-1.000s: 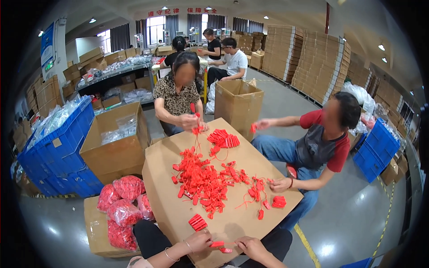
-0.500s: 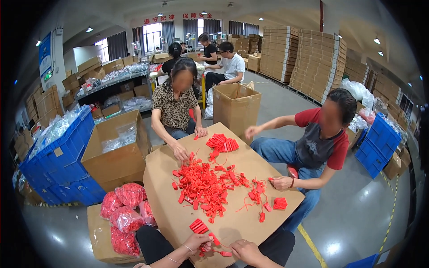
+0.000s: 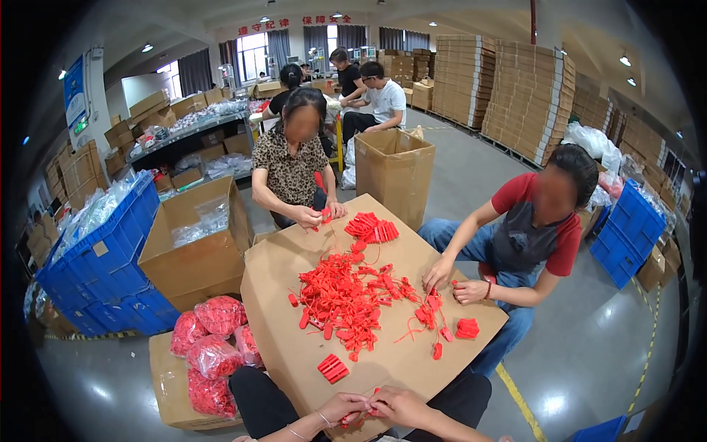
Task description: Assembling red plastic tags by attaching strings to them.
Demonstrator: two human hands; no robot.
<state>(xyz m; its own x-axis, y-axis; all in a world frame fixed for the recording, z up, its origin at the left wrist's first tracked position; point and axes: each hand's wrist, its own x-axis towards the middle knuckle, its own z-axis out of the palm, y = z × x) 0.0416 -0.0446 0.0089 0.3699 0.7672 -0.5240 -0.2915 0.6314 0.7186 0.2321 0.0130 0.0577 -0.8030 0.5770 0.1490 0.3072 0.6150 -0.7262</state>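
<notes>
- Looking down through the head view, the person's left hand point(image 3: 345, 407) and right hand point(image 3: 398, 404) meet at the near edge of the cardboard-topped bench point(image 3: 294, 295), fingertips touching over a small red plastic piece point(image 3: 366, 409).
- Both sets of fingers are pressed together in a pinch on that red piece; it sits right between the two hands, mostly covered, so I cannot tell which way its long axis runs.
- Both forearms come in low from the bottom edge, wrists bent inward so the hands face each other, the left with a thin bracelet at the wrist.
- Just beyond the fingers, up and slightly to the left, lies a small stack of red pieces point(image 3: 333, 367), nearer to the left hand than the right.
- Farther up the bench spreads the big loose pile of red tags point(image 3: 346, 298), well apart from the hands, with thin red tails trailing out of it.
- At the far end a person in a patterned top point(image 3: 291, 166) works a red piece with both hands beside a neat row of red pieces point(image 3: 373, 228).
- On the right side a person in a red-sleeved shirt point(image 3: 534, 236) handles pieces at the bench edge.
- To the left sit bags of red pieces point(image 3: 213, 342) on a cardboard box and blue crates point(image 3: 103, 272) beyond.
</notes>
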